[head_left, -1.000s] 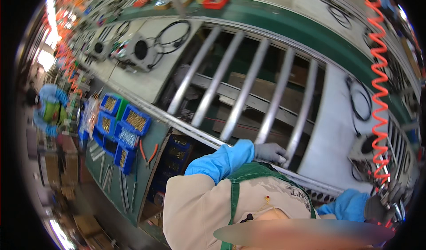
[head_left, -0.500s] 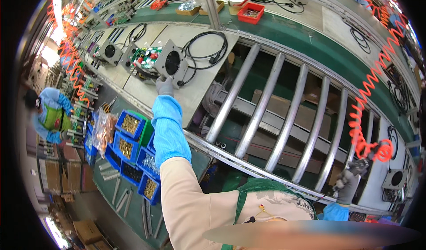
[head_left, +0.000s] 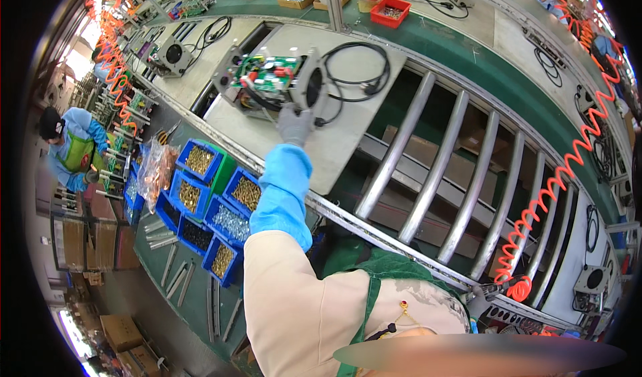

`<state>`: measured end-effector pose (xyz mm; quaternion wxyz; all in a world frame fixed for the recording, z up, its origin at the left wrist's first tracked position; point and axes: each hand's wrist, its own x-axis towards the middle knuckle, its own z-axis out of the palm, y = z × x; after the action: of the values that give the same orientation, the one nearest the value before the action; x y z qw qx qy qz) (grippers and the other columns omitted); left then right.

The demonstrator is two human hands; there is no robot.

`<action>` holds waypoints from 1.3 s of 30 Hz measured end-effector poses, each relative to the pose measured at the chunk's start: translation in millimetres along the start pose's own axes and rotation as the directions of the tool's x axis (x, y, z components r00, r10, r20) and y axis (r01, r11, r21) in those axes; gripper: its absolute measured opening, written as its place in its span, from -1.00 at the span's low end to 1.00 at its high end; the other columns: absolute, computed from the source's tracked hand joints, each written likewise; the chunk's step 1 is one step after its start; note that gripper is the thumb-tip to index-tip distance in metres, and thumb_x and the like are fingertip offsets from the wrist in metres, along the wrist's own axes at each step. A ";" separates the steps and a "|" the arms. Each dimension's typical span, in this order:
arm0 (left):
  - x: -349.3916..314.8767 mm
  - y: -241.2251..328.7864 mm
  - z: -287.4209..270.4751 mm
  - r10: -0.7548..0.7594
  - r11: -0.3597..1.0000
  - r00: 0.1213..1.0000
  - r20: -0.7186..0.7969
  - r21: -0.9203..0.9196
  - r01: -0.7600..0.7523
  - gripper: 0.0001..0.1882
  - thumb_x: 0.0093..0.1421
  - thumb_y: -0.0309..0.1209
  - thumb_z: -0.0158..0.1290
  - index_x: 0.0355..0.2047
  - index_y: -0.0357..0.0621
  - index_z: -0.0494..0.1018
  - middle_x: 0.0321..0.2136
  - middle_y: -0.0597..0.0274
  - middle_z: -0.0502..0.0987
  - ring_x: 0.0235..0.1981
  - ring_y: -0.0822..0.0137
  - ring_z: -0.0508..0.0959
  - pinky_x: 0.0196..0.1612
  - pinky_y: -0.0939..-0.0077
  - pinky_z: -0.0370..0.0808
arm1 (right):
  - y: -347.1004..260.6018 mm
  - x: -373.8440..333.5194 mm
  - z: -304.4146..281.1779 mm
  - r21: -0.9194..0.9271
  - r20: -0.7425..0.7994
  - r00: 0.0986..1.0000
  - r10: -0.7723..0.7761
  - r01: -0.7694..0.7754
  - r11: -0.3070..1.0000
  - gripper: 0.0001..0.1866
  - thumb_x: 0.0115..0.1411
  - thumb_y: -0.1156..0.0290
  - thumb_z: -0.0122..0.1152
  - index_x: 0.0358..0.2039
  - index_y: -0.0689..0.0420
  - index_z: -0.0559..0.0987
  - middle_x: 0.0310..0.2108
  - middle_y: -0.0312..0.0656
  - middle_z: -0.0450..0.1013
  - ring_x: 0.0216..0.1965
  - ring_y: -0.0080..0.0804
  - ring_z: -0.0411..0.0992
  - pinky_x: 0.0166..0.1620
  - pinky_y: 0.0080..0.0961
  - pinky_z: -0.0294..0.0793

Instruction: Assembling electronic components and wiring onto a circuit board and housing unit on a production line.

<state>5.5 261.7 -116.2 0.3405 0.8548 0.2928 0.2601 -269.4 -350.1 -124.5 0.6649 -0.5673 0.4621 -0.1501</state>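
Observation:
My left hand (head_left: 294, 125), in a grey glove and blue sleeve cover, has its fingers closed on the near lower edge of a metal chassis unit (head_left: 225, 88). This unit carries a green circuit board and wires on top, with a round black fan at its right end. It rests on a pale board (head_left: 334, 151), and a black power cable (head_left: 384, 76) lies coiled beside it. Low at the right, my right hand (head_left: 477, 301) is mostly hidden by my chest. It seems closed round an air tool (head_left: 496, 286) on an orange coiled hose (head_left: 518, 256).
Metal rollers (head_left: 438, 176) run right of the board. Blue bins (head_left: 231, 222) of screws and small parts stand at the near left beside a plastic bag (head_left: 158, 193). A red tray (head_left: 390, 12) sits on the far green bench. Another person (head_left: 73, 146) works at far left.
The board with the chassis unit has moved right, and a gap shows between it and the board to its left. My right hand has drawn in toward my body with the air tool.

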 end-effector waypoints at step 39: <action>-232.8 288.6 -75.3 0.789 0.280 -0.067 0.610 -0.455 -0.845 -0.89 0.05 -0.37 0.06 -0.47 -0.12 0.46 -0.55 0.17 0.45 -0.48 0.21 0.52 -0.40 0.34 0.47 | -44.6 2.5 -58.9 -0.934 0.285 0.673 0.683 0.034 0.356 -0.74 -0.04 0.42 0.31 -0.29 0.17 0.56 -0.50 -0.23 0.49 -0.54 -0.44 0.44 -0.52 -0.44 0.44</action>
<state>-111.0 -35.9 86.3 0.1703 0.8785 -0.4460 0.0143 -299.8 -402.1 -81.6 0.3911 -0.7250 0.3208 0.4675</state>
